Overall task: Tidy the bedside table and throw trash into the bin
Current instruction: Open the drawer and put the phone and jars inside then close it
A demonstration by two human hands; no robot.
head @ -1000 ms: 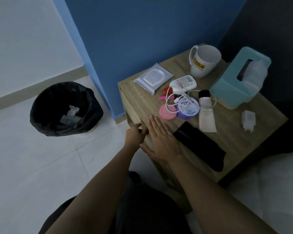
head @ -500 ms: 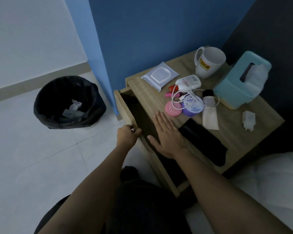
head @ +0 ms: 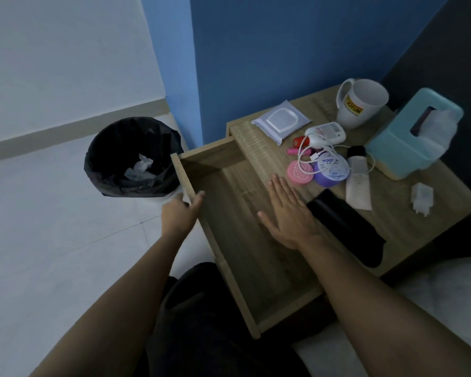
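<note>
The wooden bedside table (head: 424,213) has its drawer (head: 237,240) pulled far out, and the drawer looks bare inside. My left hand (head: 178,213) grips the drawer's front panel near its far end. Flat and open, my right hand (head: 288,213) rests on the tabletop's front edge beside a black cloth (head: 348,232). On top lie a wipes pack (head: 282,121), a white mug (head: 360,103), a teal tissue box (head: 413,137), a pink tin (head: 299,172), a purple jar (head: 331,170), a white tube (head: 358,180), a white cable (head: 307,151) and a charger plug (head: 422,197).
A black-lined bin (head: 132,156) with crumpled paper inside stands on the pale tiled floor left of the drawer. A blue wall rises behind the table. White bedding (head: 446,295) lies at the lower right, and my dark-clothed lap is below the drawer.
My left hand has pulled the drawer from shut to wide out, toward me and the bin. The right hand has stayed flat on the table's edge.
</note>
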